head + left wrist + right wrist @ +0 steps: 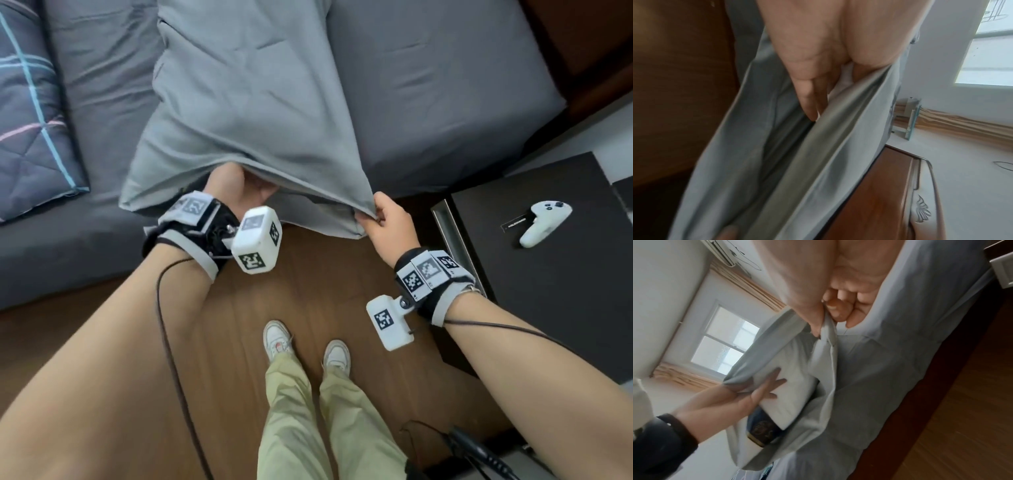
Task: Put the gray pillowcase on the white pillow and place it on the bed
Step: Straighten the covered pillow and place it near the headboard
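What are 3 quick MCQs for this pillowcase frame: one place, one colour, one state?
1. Where does the game controller lie?
A. On the dark nightstand
B. On the bed
C. On the floor

2. What colour is the pillow inside the gray pillowcase?
A. Blue
B. White
C. Brown

3. What is the right hand doing?
A. Hanging idle
B. Holding the controller
C. Pinching the pillowcase's open edge

Key: 1 A, the head view shows it on the nightstand top. 2 B, the right wrist view shows white at the opening, under the left hand. 3 C, thumb and fingers clamp the hem.
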Demonstrator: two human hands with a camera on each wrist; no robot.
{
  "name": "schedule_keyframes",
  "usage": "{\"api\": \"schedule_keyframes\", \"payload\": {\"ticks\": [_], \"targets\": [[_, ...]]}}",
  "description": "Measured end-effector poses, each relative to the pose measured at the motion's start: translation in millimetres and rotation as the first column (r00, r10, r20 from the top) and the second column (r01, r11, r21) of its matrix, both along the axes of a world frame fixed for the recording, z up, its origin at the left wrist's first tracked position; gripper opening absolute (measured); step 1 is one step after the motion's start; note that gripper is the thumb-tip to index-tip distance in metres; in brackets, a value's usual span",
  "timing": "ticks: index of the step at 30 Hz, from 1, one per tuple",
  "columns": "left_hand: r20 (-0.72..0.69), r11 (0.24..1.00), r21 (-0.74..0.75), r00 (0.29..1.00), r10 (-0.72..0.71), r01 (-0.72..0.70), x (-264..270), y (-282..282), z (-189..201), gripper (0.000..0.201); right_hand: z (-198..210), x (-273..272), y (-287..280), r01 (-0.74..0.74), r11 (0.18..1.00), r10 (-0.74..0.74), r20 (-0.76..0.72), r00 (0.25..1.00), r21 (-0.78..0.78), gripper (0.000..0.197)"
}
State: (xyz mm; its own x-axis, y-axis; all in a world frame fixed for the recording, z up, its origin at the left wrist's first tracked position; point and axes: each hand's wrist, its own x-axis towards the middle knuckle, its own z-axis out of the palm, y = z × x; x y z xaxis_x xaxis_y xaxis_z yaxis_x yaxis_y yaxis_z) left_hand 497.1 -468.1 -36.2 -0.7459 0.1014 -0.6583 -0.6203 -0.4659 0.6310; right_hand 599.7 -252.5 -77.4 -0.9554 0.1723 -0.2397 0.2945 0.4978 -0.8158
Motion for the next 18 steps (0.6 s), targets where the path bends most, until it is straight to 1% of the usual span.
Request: {"api": "schedule_keyframes", "payload": {"ticks": [2, 3, 4, 6, 7, 8, 9, 10, 12, 13, 14, 16, 18], "targets": [[0.052, 0.999, -0.018, 0.998, -0.036, 0.037, 11.8, -7.9, -12.5, 0.039, -1.1, 1.6, -11.9, 0.004, 1.000, -0.004, 0.013, 1.000, 0.016, 0.016], [0.065, 0.999, -0.014, 0.997, -0.047, 0.048, 16.7, -11.0, -17.7, 0.040, -0.7, 3.6, -17.8, 0.007, 1.000, -0.007, 0.025, 1.000, 0.018, 0.010], [0.072, 0.998, -0.007, 0.995, -0.064, 0.064, 21.3, -13.7, -20.8, 0.039, -0.2, 5.4, -22.7, 0.011, 1.000, -0.012, 0.043, 0.999, 0.013, 0.012], [0.065, 0.996, 0.014, 0.994, -0.088, 0.087, 31.1, -16.9, -24.9, 0.033, 0.0, 8.4, -30.2, 0.017, 1.000, -0.016, 0.081, 0.997, -0.008, 0.039], [0.061, 0.994, 0.025, 0.993, -0.103, 0.102, 36.2, -18.3, -25.6, 0.031, 0.4, 9.2, -33.5, 0.014, 1.000, -0.012, 0.093, 0.996, -0.015, 0.048], [0.060, 0.991, 0.031, 0.990, -0.130, 0.128, 41.1, -19.8, -24.7, 0.031, 0.5, 9.8, -36.2, 0.006, 1.000, -0.004, 0.100, 0.995, -0.017, 0.052], [0.059, 0.987, 0.034, 0.985, -0.161, 0.160, 44.5, -21.5, -24.8, 0.032, -1.2, 9.8, -37.8, -0.008, 1.000, 0.009, 0.107, 0.994, -0.011, 0.049], [0.054, 0.976, 0.040, 0.975, -0.215, 0.213, 46.9, -22.7, -24.2, 0.031, -4.1, 9.6, -38.2, -0.032, 0.999, 0.032, 0.111, 0.993, 0.003, 0.041], [0.025, 0.947, 0.070, 0.949, -0.316, 0.313, 49.3, -23.3, -20.8, 0.020, -7.1, 9.8, -37.2, -0.108, 0.992, 0.098, 0.124, 0.987, 0.070, 0.024], [0.009, 0.941, 0.107, 0.947, -0.322, 0.320, 48.2, -21.8, -16.4, 0.013, -7.5, 10.0, -35.5, -0.143, 0.985, 0.129, 0.129, 0.983, 0.102, 0.023], [-0.005, 0.945, 0.149, 0.956, -0.295, 0.292, 45.5, -20.4, -12.2, 0.015, -8.0, 10.7, -33.4, -0.175, 0.977, 0.158, 0.136, 0.978, 0.122, 0.026], [-0.016, 0.954, 0.234, 0.981, -0.191, 0.189, 38.1, -16.4, -5.3, 0.034, -7.1, 14.3, -28.2, -0.230, 0.961, 0.207, 0.154, 0.966, 0.156, 0.037], [0.016, 0.962, 0.252, 0.994, -0.109, 0.102, 31.3, -10.7, 2.9, 0.042, -7.3, 19.2, -22.7, -0.284, 0.939, 0.256, 0.159, 0.953, 0.194, 0.039]]}}
